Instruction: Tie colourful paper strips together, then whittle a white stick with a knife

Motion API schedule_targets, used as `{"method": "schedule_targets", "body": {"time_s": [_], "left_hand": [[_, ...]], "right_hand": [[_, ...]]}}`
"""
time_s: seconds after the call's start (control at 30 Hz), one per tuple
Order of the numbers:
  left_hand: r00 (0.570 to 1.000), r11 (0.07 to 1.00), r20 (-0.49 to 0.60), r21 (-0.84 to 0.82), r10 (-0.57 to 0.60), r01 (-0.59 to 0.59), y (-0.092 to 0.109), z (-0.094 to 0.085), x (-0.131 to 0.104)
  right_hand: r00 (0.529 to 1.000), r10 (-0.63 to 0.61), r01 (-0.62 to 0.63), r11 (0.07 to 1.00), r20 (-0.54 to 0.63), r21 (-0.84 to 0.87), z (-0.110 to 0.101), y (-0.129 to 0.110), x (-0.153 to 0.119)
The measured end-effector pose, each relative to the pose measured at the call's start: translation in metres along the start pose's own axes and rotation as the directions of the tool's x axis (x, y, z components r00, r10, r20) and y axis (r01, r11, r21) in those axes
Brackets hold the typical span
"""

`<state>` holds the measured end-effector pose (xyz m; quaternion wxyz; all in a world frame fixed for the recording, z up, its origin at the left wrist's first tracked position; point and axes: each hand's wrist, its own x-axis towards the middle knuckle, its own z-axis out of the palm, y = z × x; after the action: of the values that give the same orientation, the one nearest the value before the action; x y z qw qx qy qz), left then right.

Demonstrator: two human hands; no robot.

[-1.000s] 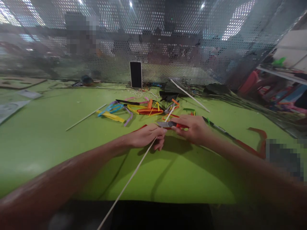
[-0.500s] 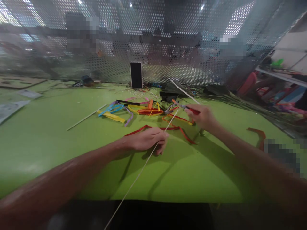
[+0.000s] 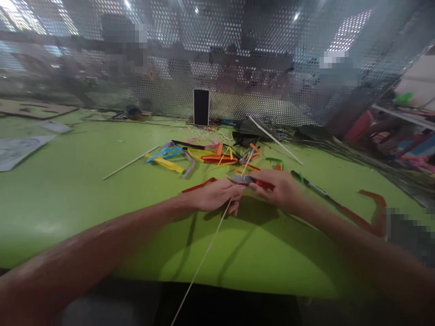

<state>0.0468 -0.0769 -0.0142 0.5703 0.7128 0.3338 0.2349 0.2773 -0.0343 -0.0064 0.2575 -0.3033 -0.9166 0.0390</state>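
A long thin pale stick (image 3: 208,251) runs from below the table edge up between the fingers of my left hand (image 3: 215,195), which is closed around it. Past the fingers its end points toward the coloured strips. My right hand (image 3: 282,189) grips a red-handled knife (image 3: 240,179) whose grey blade lies across the stick, just beyond the left fingers. Both hands are side by side, low over the green table (image 3: 136,244). A red strip (image 3: 199,185) lies behind the left hand and is partly hidden by it.
Colourful strips (image 3: 166,164) lie in a loose pile beyond my hands. Another pale stick (image 3: 131,162) rests at the left, a white one (image 3: 277,139) at the back right. A phone (image 3: 201,107) stands against the perforated metal screen (image 3: 163,86). A dark-and-red strip (image 3: 326,195) lies beside my right arm.
My right hand has come down and left with the knife, from above the stick's far end to beside my left hand. The left hand still holds the stick. The view has shifted slightly.
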Motion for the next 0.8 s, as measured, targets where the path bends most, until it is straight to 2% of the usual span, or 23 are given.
{"method": "schedule_targets", "body": {"time_s": [0.1,0.33,0.8], "left_hand": [[1.0,1.0,-0.017,0.002,0.0,0.0,0.0,0.001,0.0],[1.0,0.993,-0.005,0.119,-0.005,0.005,0.003,0.0,-0.002],[0.999,0.982,-0.041,0.189,-0.007,0.015,0.004,0.001,0.0]], "right_hand": [[0.999,-0.017,0.018,1.0,0.037,-0.024,-0.001,-0.001,-0.001],[0.999,-0.019,0.02,0.999,0.035,-0.029,-0.001,0.004,0.0],[0.999,-0.026,0.023,0.994,-0.023,-0.11,-0.002,0.008,0.001]]}}
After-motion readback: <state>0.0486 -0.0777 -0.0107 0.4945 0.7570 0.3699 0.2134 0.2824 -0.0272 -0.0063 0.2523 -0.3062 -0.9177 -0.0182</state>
